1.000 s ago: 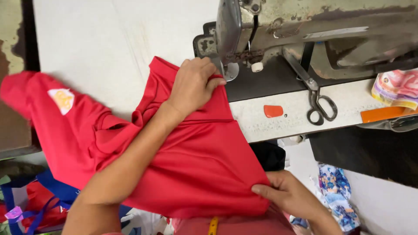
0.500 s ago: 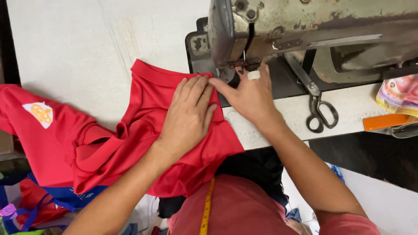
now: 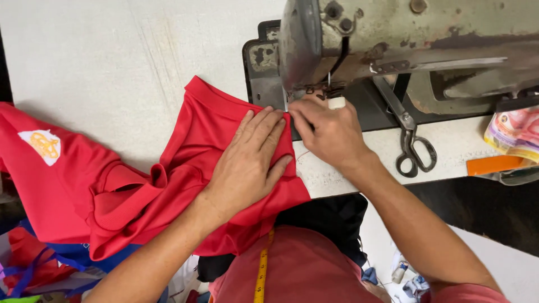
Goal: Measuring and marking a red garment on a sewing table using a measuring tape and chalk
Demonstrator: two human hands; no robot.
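A red garment [image 3: 140, 179] with a white and yellow patch lies over the pale sewing table [image 3: 112, 62] and hangs off its front edge. My left hand [image 3: 247, 163] lies flat on the fabric, fingers spread, pressing it down beside the needle. My right hand [image 3: 331, 132] pinches the garment's edge right under the presser foot of the worn grey sewing machine [image 3: 393, 45]. The needle itself is mostly hidden behind my fingers.
Black-handled scissors [image 3: 412, 143] lie on the table to the right of my right hand. An orange flat object [image 3: 491, 164] and a colourful packet [image 3: 514, 132] sit at the far right. A yellow tape measure [image 3: 261, 269] hangs down my chest. Red and blue cloth [image 3: 33, 269] is piled at lower left.
My right hand came up from the garment's lower edge to the presser foot. My left hand shifted from the machine onto the fabric, and the garment was drawn toward the needle.
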